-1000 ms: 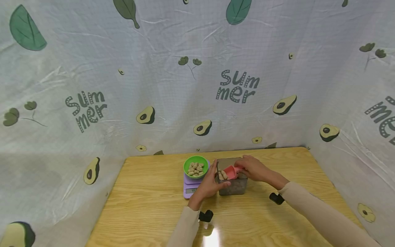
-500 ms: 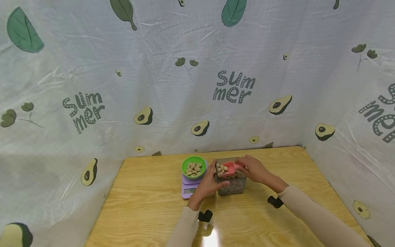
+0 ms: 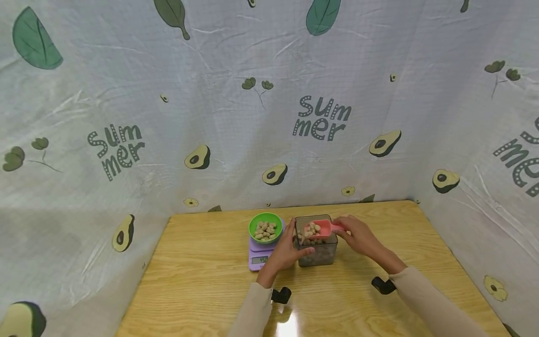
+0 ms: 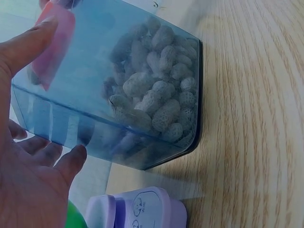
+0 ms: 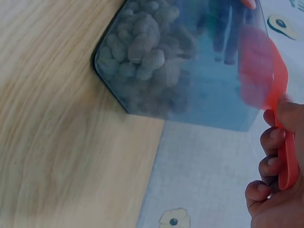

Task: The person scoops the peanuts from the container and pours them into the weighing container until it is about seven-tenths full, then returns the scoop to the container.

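A red scoop (image 3: 326, 228) with peanuts (image 3: 312, 229) in it is level near the top of a see-through grey container (image 3: 318, 258). My right hand (image 3: 354, 234) grips the scoop's handle, fingers wrapped round it in the right wrist view. Against the container's near left corner, my left hand (image 3: 282, 254) holds it with the thumb on the front wall and the fingers along the left wall. More unshelled peanuts (image 4: 159, 92) fill the container's lower part. Left of it, a green bowl (image 3: 253, 224) of peanuts sits on a purple kitchen scale (image 3: 256, 252).
The wooden table (image 3: 198, 267) carries all of this. Behind and at the sides hangs a white curtain (image 3: 236, 126) with avocado and leaf prints. The scale stands close beside my left hand, which hides part of it.
My right hand has raised the scoop from within the container to around its rim and moved slightly right. Peanuts now lie in the scoop. My left hand keeps its place on the container.
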Demonstrator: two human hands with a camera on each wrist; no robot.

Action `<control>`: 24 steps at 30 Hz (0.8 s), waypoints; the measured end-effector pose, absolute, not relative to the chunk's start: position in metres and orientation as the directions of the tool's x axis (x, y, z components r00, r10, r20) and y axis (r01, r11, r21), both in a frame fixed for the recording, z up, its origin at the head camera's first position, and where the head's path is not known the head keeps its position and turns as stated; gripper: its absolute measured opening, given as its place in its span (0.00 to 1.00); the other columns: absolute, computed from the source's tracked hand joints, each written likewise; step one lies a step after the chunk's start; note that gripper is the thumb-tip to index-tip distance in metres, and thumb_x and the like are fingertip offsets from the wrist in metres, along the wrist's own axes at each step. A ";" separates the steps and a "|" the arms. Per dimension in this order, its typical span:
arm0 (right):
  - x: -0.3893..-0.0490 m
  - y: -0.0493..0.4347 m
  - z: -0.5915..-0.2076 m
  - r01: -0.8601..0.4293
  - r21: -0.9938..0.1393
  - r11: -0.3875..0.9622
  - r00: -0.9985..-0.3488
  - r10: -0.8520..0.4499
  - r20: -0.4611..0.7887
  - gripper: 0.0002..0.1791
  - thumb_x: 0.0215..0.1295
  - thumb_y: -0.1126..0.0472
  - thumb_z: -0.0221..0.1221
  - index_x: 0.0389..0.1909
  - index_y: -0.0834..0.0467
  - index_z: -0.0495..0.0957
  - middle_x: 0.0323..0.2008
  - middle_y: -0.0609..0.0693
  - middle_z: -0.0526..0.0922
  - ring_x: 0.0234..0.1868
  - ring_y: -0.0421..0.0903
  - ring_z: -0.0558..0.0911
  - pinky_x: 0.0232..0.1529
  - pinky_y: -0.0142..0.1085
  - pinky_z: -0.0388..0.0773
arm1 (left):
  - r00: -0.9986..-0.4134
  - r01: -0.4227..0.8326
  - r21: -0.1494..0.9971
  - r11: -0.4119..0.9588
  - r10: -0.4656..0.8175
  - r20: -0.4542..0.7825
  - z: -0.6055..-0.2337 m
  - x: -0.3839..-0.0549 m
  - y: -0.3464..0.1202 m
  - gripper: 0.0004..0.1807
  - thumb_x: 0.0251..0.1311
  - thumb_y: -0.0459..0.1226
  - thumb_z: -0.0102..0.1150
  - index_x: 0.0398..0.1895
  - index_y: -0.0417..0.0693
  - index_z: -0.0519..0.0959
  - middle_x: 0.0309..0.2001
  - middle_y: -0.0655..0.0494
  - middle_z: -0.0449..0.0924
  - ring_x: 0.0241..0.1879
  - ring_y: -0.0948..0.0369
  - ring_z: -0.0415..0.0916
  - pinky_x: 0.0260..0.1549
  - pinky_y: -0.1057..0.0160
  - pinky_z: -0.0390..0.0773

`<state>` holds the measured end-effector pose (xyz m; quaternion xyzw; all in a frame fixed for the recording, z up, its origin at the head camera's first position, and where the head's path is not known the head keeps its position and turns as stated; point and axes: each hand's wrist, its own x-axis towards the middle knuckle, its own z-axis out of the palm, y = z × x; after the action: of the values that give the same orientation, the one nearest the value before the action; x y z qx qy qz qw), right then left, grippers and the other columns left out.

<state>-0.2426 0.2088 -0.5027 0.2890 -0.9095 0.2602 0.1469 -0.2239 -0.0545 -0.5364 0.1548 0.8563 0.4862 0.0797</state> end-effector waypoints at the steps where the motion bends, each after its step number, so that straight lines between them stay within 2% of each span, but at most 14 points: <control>1: -0.242 0.210 -0.502 -0.596 -0.397 0.698 -0.794 -0.441 0.418 0.10 0.65 0.60 0.62 0.46 0.56 0.82 0.40 0.50 0.85 0.37 0.44 0.78 0.35 0.38 0.75 | -0.939 0.189 0.857 0.479 0.343 0.015 -0.536 -0.224 -0.054 0.60 0.55 0.58 0.67 0.80 0.63 0.33 0.80 0.46 0.39 0.71 0.41 0.62 0.64 0.40 0.68; 4: -0.241 0.215 -0.500 -0.577 -0.402 0.711 -0.808 -0.423 0.410 0.10 0.66 0.60 0.62 0.46 0.56 0.82 0.40 0.49 0.85 0.37 0.44 0.79 0.35 0.38 0.76 | -0.939 0.190 0.854 0.483 0.344 0.015 -0.536 -0.224 -0.054 0.61 0.55 0.59 0.66 0.80 0.62 0.33 0.80 0.47 0.38 0.71 0.40 0.62 0.64 0.39 0.68; 11: -0.240 0.221 -0.486 -0.592 -0.385 0.708 -0.792 -0.424 0.439 0.10 0.66 0.61 0.62 0.46 0.57 0.82 0.37 0.49 0.83 0.34 0.43 0.77 0.32 0.37 0.73 | -0.937 0.214 0.844 0.492 0.349 0.035 -0.527 -0.221 -0.059 0.62 0.54 0.65 0.62 0.80 0.62 0.32 0.81 0.50 0.35 0.78 0.44 0.45 0.68 0.38 0.61; 14: -0.240 0.220 -0.480 -0.612 -0.369 0.699 -0.774 -0.434 0.461 0.11 0.66 0.61 0.62 0.47 0.58 0.82 0.37 0.50 0.83 0.34 0.43 0.77 0.33 0.37 0.74 | -0.937 0.232 0.850 0.473 0.344 0.064 -0.519 -0.219 -0.065 0.60 0.55 0.65 0.61 0.80 0.62 0.33 0.81 0.51 0.35 0.77 0.45 0.48 0.69 0.40 0.61; 17: -0.240 0.218 -0.473 -0.618 -0.367 0.696 -0.771 -0.442 0.459 0.11 0.67 0.61 0.61 0.48 0.59 0.81 0.40 0.52 0.84 0.37 0.45 0.79 0.35 0.41 0.76 | -0.943 0.245 0.849 0.467 0.319 0.097 -0.514 -0.217 -0.072 0.59 0.56 0.63 0.61 0.80 0.62 0.34 0.81 0.52 0.35 0.78 0.46 0.46 0.70 0.41 0.59; 20: -0.242 0.214 -0.466 -0.610 -0.384 0.693 -0.781 -0.446 0.437 0.12 0.69 0.59 0.59 0.50 0.59 0.81 0.42 0.53 0.84 0.41 0.49 0.81 0.40 0.46 0.79 | -0.952 0.256 0.859 0.443 0.268 0.145 -0.510 -0.215 -0.081 0.57 0.59 0.59 0.63 0.80 0.61 0.36 0.80 0.50 0.38 0.78 0.46 0.45 0.70 0.39 0.58; 24: -0.246 0.207 -0.457 -0.596 -0.407 0.692 -0.797 -0.447 0.406 0.14 0.70 0.57 0.58 0.51 0.59 0.80 0.46 0.54 0.84 0.46 0.53 0.82 0.45 0.50 0.80 | -0.956 0.285 0.883 0.374 0.176 0.234 -0.508 -0.215 -0.095 0.52 0.61 0.49 0.66 0.80 0.59 0.42 0.79 0.47 0.43 0.75 0.42 0.52 0.69 0.42 0.61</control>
<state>-0.2461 0.2070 -0.4573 0.2870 -0.9092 0.2679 0.1390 -0.2146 -0.0948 -0.5078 0.1394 0.8272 0.5420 -0.0504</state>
